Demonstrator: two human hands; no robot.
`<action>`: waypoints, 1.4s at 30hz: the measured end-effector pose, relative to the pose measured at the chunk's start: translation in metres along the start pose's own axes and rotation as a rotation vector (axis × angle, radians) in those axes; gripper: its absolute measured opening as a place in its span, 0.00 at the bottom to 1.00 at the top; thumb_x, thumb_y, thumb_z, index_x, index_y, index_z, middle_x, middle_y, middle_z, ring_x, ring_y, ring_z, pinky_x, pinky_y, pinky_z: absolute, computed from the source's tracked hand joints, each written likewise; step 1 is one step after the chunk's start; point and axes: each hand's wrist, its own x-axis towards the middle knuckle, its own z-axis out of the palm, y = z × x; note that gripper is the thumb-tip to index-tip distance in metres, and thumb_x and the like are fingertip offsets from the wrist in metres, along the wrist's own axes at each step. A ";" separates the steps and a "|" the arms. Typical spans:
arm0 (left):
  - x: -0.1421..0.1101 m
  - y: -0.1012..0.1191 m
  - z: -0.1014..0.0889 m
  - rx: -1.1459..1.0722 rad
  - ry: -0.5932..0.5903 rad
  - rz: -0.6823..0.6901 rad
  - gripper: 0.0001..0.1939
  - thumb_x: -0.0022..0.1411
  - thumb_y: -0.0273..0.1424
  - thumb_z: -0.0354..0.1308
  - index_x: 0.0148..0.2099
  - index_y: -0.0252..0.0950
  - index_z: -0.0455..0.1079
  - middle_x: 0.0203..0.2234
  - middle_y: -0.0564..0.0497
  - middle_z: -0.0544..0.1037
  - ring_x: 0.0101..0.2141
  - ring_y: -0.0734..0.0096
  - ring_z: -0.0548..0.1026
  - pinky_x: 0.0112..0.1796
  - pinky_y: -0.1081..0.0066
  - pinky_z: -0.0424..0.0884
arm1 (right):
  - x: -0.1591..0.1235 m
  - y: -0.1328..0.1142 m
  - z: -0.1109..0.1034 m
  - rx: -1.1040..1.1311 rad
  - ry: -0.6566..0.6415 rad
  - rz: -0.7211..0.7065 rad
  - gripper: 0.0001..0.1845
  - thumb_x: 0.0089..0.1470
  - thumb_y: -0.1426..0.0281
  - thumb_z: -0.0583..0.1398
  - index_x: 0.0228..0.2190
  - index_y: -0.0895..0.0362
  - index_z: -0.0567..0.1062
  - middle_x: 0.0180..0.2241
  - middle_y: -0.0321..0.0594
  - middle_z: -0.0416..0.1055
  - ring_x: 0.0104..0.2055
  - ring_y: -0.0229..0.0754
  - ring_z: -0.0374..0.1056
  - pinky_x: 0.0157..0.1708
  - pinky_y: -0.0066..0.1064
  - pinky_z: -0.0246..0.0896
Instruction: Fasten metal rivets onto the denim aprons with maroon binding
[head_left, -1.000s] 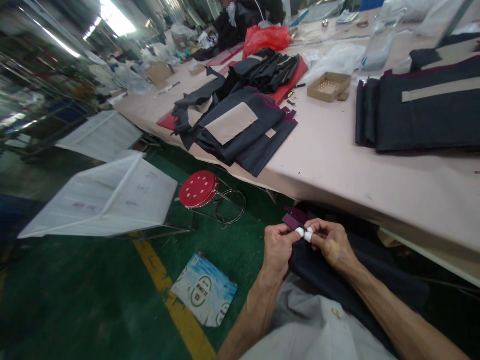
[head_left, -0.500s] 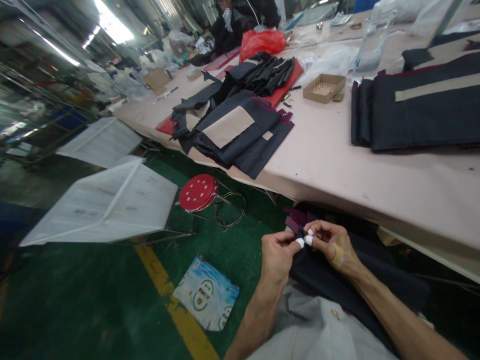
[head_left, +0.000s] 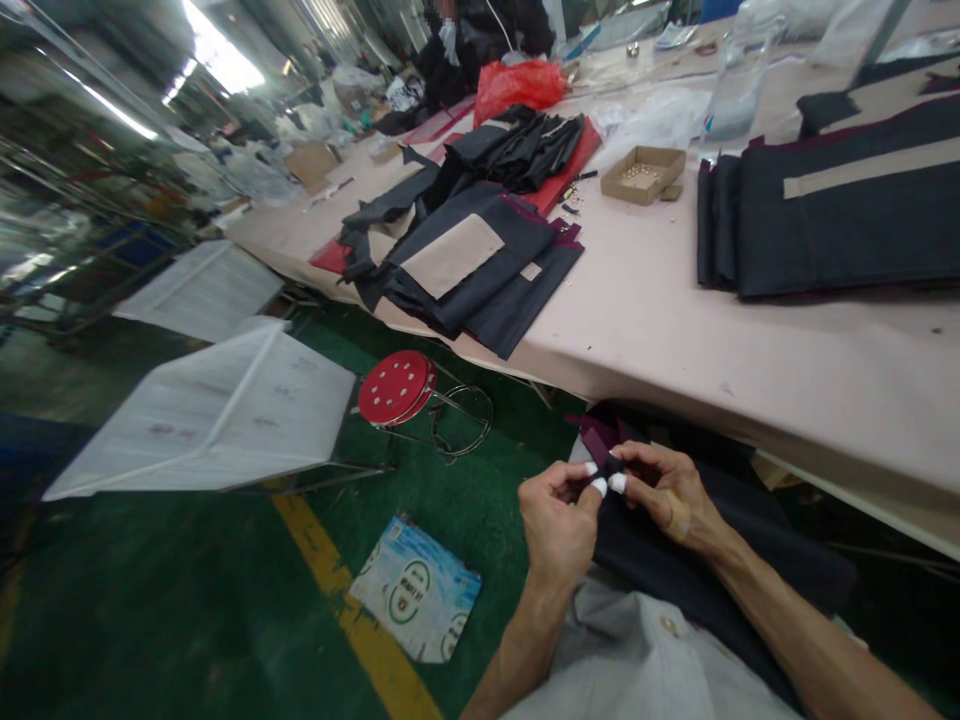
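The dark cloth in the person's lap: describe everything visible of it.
The dark cloth looks like matt, nearly black fabric, with maroon strips showing at its far end. It lies loosely folded over the grey clothing, beside the table. The left hand and right hand pinch a small part near the strips; finer detail there is too small to tell.

Free room on desk point(head_left: 645, 300) btwn L cloth pile point(head_left: 517, 225) & R folded stack point(head_left: 840, 235). Cardbd. box point(head_left: 628, 192) partly blocks gap's far end. Red stool point(head_left: 394, 388) obstructs floor point(head_left: 465, 520) nearby.

Green floor point(head_left: 247, 590), yellow stripe point(head_left: 322, 560), red-topped stool point(head_left: 394, 388), long table point(head_left: 637, 330), bright ceiling light point(head_left: 221, 50)
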 end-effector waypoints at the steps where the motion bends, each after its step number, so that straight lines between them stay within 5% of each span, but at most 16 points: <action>1: -0.001 0.001 0.000 -0.001 0.007 0.016 0.09 0.52 0.25 0.66 0.38 0.33 0.79 0.31 0.48 0.80 0.32 0.67 0.78 0.37 0.70 0.74 | 0.000 0.001 0.000 0.002 0.014 0.002 0.17 0.54 0.62 0.67 0.44 0.56 0.78 0.28 0.36 0.72 0.23 0.36 0.64 0.24 0.29 0.60; 5: -0.001 0.004 0.001 -0.036 0.027 0.023 0.09 0.50 0.27 0.68 0.37 0.33 0.79 0.30 0.47 0.81 0.32 0.67 0.78 0.37 0.70 0.74 | -0.002 0.004 0.005 -0.005 0.065 0.015 0.15 0.55 0.62 0.66 0.42 0.57 0.79 0.27 0.37 0.73 0.22 0.37 0.64 0.23 0.29 0.60; 9: 0.009 0.002 0.003 -0.298 0.012 -0.194 0.14 0.40 0.26 0.73 0.33 0.31 0.78 0.27 0.48 0.80 0.27 0.70 0.76 0.32 0.71 0.72 | -0.001 0.003 0.006 -0.021 0.114 0.036 0.18 0.54 0.59 0.66 0.43 0.57 0.79 0.25 0.38 0.72 0.22 0.38 0.64 0.22 0.29 0.59; 14: 0.017 -0.003 0.002 -0.469 -0.002 -0.352 0.19 0.35 0.26 0.74 0.33 0.30 0.77 0.27 0.47 0.80 0.26 0.72 0.75 0.31 0.73 0.70 | 0.003 0.002 -0.002 -0.014 0.000 0.061 0.21 0.57 0.58 0.63 0.47 0.59 0.79 0.23 0.37 0.73 0.24 0.40 0.68 0.27 0.32 0.65; 22: 0.019 -0.003 0.001 -0.114 -0.056 -0.114 0.11 0.47 0.31 0.71 0.30 0.32 0.74 0.22 0.53 0.75 0.24 0.77 0.68 0.26 0.77 0.61 | 0.006 0.003 0.002 0.077 0.051 0.034 0.21 0.59 0.59 0.62 0.49 0.59 0.77 0.27 0.39 0.76 0.26 0.41 0.69 0.32 0.35 0.69; 26: 0.029 0.005 -0.002 -0.171 -0.007 -0.094 0.10 0.46 0.30 0.70 0.26 0.32 0.72 0.19 0.56 0.71 0.21 0.79 0.64 0.24 0.77 0.58 | -0.001 -0.026 -0.028 0.009 0.228 -0.065 0.22 0.59 0.60 0.62 0.53 0.54 0.74 0.49 0.48 0.76 0.31 0.41 0.72 0.36 0.38 0.71; 28: 0.033 0.011 -0.002 -0.262 -0.011 -0.094 0.09 0.44 0.29 0.71 0.27 0.32 0.73 0.20 0.55 0.73 0.22 0.78 0.67 0.26 0.76 0.61 | -0.016 -0.045 -0.048 -0.111 0.278 -0.081 0.22 0.59 0.60 0.62 0.54 0.53 0.73 0.51 0.49 0.75 0.37 0.45 0.73 0.40 0.40 0.72; 31: 0.035 0.023 0.001 -0.360 -0.016 -0.087 0.10 0.44 0.28 0.71 0.30 0.32 0.75 0.23 0.53 0.76 0.25 0.76 0.70 0.29 0.75 0.64 | -0.050 -0.069 -0.058 -0.395 0.209 -0.097 0.27 0.55 0.60 0.65 0.56 0.50 0.72 0.50 0.48 0.75 0.43 0.52 0.74 0.44 0.44 0.73; 34: 0.034 0.042 0.012 -0.441 -0.002 -0.076 0.10 0.44 0.28 0.71 0.30 0.32 0.75 0.23 0.53 0.77 0.25 0.76 0.71 0.30 0.75 0.66 | -0.081 -0.080 -0.038 -0.686 0.165 -0.187 0.39 0.49 0.60 0.69 0.62 0.48 0.66 0.56 0.50 0.70 0.52 0.61 0.71 0.49 0.50 0.72; 38: 0.031 0.086 0.025 -0.533 -0.018 -0.016 0.11 0.44 0.29 0.70 0.32 0.32 0.76 0.25 0.51 0.78 0.27 0.73 0.74 0.34 0.72 0.70 | -0.093 -0.077 -0.013 -0.881 0.292 -0.297 0.49 0.47 0.61 0.69 0.67 0.50 0.58 0.61 0.53 0.63 0.60 0.67 0.63 0.56 0.58 0.66; 42: 0.022 0.134 0.024 -0.590 -0.050 0.076 0.12 0.45 0.28 0.70 0.35 0.30 0.77 0.28 0.50 0.79 0.30 0.70 0.76 0.37 0.71 0.72 | -0.090 -0.073 -0.024 -0.944 0.410 -0.357 0.45 0.49 0.66 0.66 0.66 0.52 0.58 0.61 0.53 0.64 0.60 0.65 0.63 0.57 0.57 0.66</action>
